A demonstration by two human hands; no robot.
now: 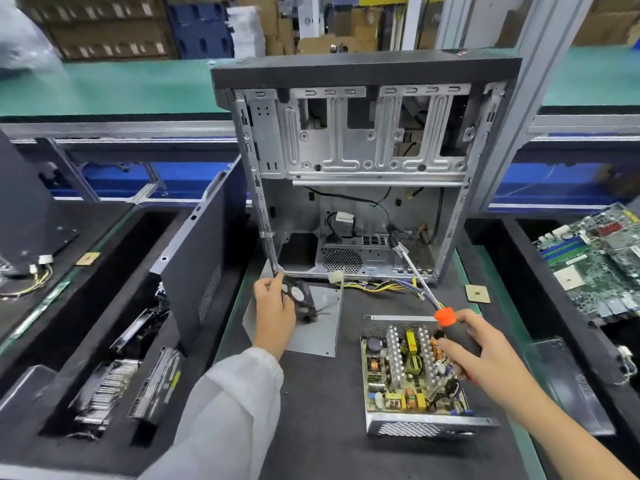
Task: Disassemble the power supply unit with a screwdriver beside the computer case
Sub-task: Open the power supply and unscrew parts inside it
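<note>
Power supply unit (412,368) sits lower centre-right of the frame on the dark mat, cover off, circuit board with coils and heatsinks exposed in its perforated tray. Removed cover (318,320) lies centre, left of the unit, with the black fan (299,299) on it. My left hand (275,308) has fingers curled round the fan's edge. My right hand (474,344) grips the screwdriver (450,323) by its black-and-orange handle, shaft pointing up toward the open computer case (360,161) standing upper centre. Wire bundle (384,285) trails at the case's foot. Motherboard (602,261) lies far right. I judge the job well along: housing opened, fan apparently separated; board still seated in the tray, so lifting it out remains
</note>
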